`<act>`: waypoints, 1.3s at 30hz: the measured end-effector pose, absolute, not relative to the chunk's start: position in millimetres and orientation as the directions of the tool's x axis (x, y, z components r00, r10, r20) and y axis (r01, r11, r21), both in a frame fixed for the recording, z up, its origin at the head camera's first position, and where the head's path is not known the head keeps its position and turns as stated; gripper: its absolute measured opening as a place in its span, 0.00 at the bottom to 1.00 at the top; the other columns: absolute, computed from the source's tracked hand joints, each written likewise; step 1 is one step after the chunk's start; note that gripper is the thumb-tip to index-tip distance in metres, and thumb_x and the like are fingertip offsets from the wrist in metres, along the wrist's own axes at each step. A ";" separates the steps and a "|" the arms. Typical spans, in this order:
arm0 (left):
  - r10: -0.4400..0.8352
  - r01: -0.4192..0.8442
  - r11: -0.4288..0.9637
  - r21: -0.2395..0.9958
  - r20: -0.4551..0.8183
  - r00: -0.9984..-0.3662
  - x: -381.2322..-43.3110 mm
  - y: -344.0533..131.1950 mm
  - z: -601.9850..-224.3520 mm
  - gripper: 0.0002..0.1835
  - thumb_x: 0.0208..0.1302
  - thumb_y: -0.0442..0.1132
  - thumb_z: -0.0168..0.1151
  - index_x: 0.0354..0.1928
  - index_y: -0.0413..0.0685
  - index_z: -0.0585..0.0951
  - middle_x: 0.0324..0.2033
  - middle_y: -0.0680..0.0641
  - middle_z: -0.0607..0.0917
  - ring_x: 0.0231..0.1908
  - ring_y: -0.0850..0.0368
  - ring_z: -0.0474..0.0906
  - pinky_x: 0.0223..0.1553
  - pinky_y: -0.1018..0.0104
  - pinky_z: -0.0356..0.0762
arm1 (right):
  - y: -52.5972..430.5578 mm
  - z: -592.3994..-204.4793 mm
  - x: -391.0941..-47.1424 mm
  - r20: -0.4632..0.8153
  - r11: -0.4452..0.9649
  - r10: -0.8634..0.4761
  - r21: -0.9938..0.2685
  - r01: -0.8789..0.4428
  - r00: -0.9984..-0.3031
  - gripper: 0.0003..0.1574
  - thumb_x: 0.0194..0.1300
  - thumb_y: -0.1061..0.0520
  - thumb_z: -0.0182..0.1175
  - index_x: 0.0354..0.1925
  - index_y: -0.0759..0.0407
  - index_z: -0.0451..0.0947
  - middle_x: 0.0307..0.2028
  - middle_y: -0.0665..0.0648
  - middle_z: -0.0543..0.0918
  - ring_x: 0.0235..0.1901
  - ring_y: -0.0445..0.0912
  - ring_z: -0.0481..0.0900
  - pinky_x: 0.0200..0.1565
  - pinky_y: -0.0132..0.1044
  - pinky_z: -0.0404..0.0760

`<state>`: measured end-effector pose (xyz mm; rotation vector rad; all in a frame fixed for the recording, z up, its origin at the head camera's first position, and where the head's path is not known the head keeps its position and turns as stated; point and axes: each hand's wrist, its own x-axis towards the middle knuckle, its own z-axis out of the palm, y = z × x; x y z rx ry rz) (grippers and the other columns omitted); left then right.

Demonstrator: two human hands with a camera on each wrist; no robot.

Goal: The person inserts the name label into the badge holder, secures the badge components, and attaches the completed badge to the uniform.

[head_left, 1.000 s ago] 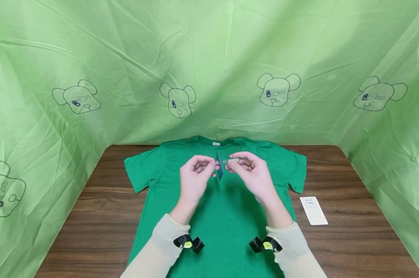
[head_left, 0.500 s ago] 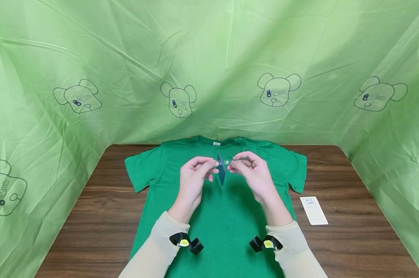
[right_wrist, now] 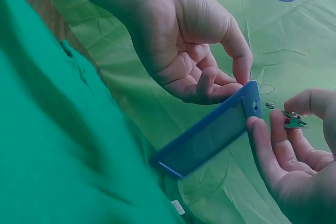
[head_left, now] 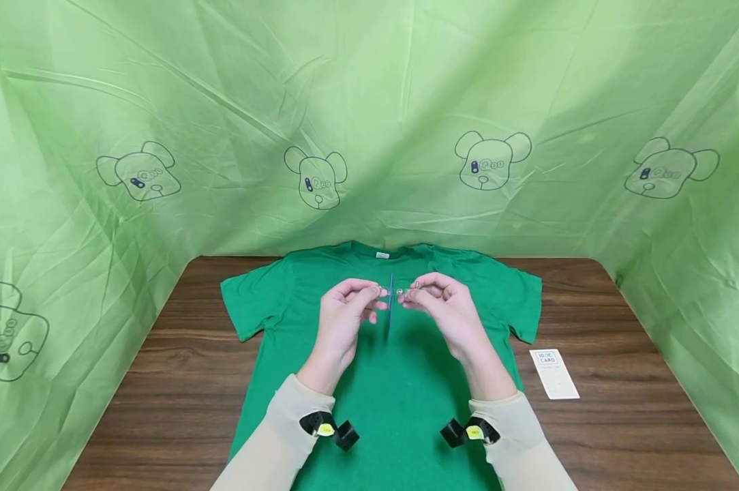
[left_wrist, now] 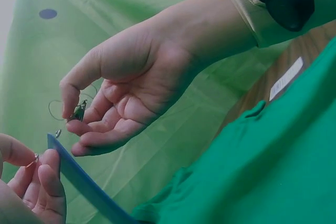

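A blue card holder (head_left: 390, 307) hangs nearly edge-on between the two hands, above the green T-shirt (head_left: 394, 402). In the right wrist view its slotted top end (right_wrist: 255, 105) and clear window show. My left hand (head_left: 348, 310) pinches a small clear strap end with a silver snap (left_wrist: 36, 157) beside the holder. My right hand (head_left: 443, 300) pinches a metal badge clip (right_wrist: 295, 120) between thumb and fingers. Another small silver snap (head_left: 400, 292) sits between the holder and the right fingertips. How the thin strap runs at the slot is hard to tell.
The T-shirt lies spread on a brown wooden table (head_left: 179, 382), its collar toward the back. A white ID/IC card (head_left: 554, 374) lies to the right of the shirt. Light green cloth (head_left: 394, 102) walls off the back and both sides.
The card holder has turned from a slant to almost edge-on and hangs slightly lower. Both hands keep their pinch and have shifted only slightly.
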<state>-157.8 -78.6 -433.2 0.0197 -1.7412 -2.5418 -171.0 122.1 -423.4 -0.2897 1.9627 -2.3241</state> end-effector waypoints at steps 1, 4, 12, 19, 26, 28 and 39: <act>-0.055 0.044 -0.363 0.931 0.026 -0.998 -158.0 -78.8 -433.4 0.10 0.74 0.31 0.70 0.47 0.28 0.85 0.41 0.32 0.91 0.33 0.51 0.90 0.28 0.69 0.82 | 122.4 -423.4 -171.0 0.088 -0.167 -0.190 -0.984 -0.056 -0.978 0.07 0.77 0.66 0.66 0.46 0.71 0.81 0.39 0.61 0.92 0.44 0.58 0.93 0.54 0.46 0.91; -0.047 0.046 -0.364 0.930 0.031 -0.998 -157.7 -79.2 -433.7 0.08 0.74 0.31 0.69 0.46 0.30 0.86 0.41 0.32 0.91 0.33 0.51 0.91 0.29 0.68 0.83 | 123.3 -422.9 -170.8 0.086 -0.165 -0.200 -0.985 -0.053 -0.976 0.07 0.77 0.66 0.67 0.47 0.71 0.82 0.41 0.61 0.92 0.44 0.58 0.93 0.54 0.46 0.91; 0.009 0.087 -0.275 0.957 0.093 -0.996 -158.6 -79.2 -435.3 0.05 0.74 0.32 0.70 0.45 0.36 0.86 0.38 0.37 0.91 0.32 0.54 0.89 0.30 0.66 0.84 | 123.3 -419.2 -169.0 0.103 -0.157 -0.200 -0.985 -0.072 -0.974 0.08 0.75 0.65 0.69 0.47 0.70 0.81 0.41 0.59 0.93 0.44 0.56 0.93 0.53 0.46 0.92; 0.163 0.263 -0.051 0.964 0.268 -0.950 -163.0 -85.3 -442.7 0.21 0.69 0.34 0.74 0.60 0.39 0.81 0.60 0.39 0.84 0.54 0.46 0.83 0.46 0.60 0.86 | 123.5 -413.5 -166.2 0.101 -0.146 -0.177 -0.986 -0.075 -0.979 0.11 0.74 0.64 0.70 0.49 0.72 0.82 0.39 0.60 0.93 0.40 0.52 0.93 0.49 0.46 0.93; 0.377 0.405 0.058 0.912 0.356 -0.855 -169.7 -96.5 -449.0 0.39 0.65 0.33 0.79 0.75 0.48 0.70 0.76 0.52 0.75 0.74 0.45 0.73 0.66 0.37 0.78 | 123.8 -410.3 -164.2 0.133 -0.151 -0.155 -0.982 -0.109 -0.979 0.13 0.75 0.64 0.70 0.50 0.73 0.83 0.37 0.59 0.93 0.37 0.50 0.93 0.46 0.45 0.93; 0.409 0.418 0.068 0.906 0.357 -0.840 -171.8 -98.0 -451.2 0.40 0.65 0.33 0.79 0.75 0.48 0.69 0.74 0.51 0.78 0.73 0.45 0.74 0.68 0.37 0.76 | 124.4 -410.0 -164.4 0.143 -0.157 -0.154 -0.980 -0.119 -0.978 0.11 0.75 0.64 0.70 0.50 0.72 0.84 0.37 0.58 0.93 0.36 0.50 0.93 0.44 0.44 0.93; 0.403 0.373 0.119 0.920 0.298 -0.865 -166.3 -97.3 -445.9 0.41 0.65 0.39 0.82 0.77 0.62 0.76 0.68 0.49 0.83 0.65 0.49 0.84 0.65 0.53 0.84 | 133.2 -409.1 -166.6 0.185 -0.072 -0.131 -0.982 -0.177 -0.974 0.08 0.73 0.65 0.71 0.49 0.66 0.87 0.35 0.60 0.92 0.33 0.49 0.92 0.39 0.41 0.91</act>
